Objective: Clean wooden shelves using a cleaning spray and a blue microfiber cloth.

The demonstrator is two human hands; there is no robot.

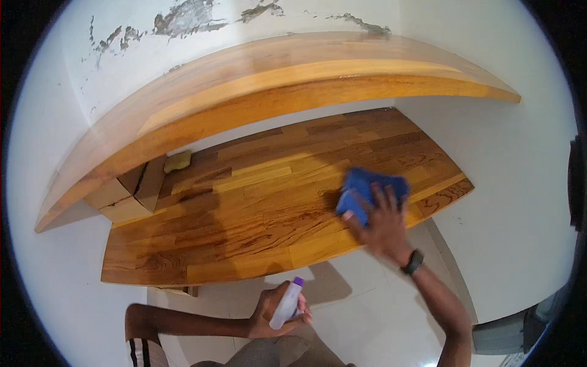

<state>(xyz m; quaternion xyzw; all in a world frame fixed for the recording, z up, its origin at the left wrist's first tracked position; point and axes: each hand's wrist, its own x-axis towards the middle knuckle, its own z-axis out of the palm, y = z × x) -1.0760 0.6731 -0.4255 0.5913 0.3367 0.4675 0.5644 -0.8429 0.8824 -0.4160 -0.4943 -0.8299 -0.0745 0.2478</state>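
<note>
My right hand [383, 225], with a dark watch on its wrist, presses a blue cloth [373, 186] onto the right part of a varnished wooden shelf [257, 215]. Both cloth and hand look slightly blurred. In front of the shelf's near edge, my left hand [277, 307] holds a white spray bottle [286, 305] with a purple tip, tilted, its fingers wrapped around it. Part of the bottle is hidden by those fingers.
An upper wooden shelf [275, 91] overhangs the back of the lower one. A cardboard box [133, 195] and a yellowish sponge [178, 161] sit at the lower shelf's left. Peeling paint marks the back wall [192, 18]. A grey object [500, 332] stands at lower right.
</note>
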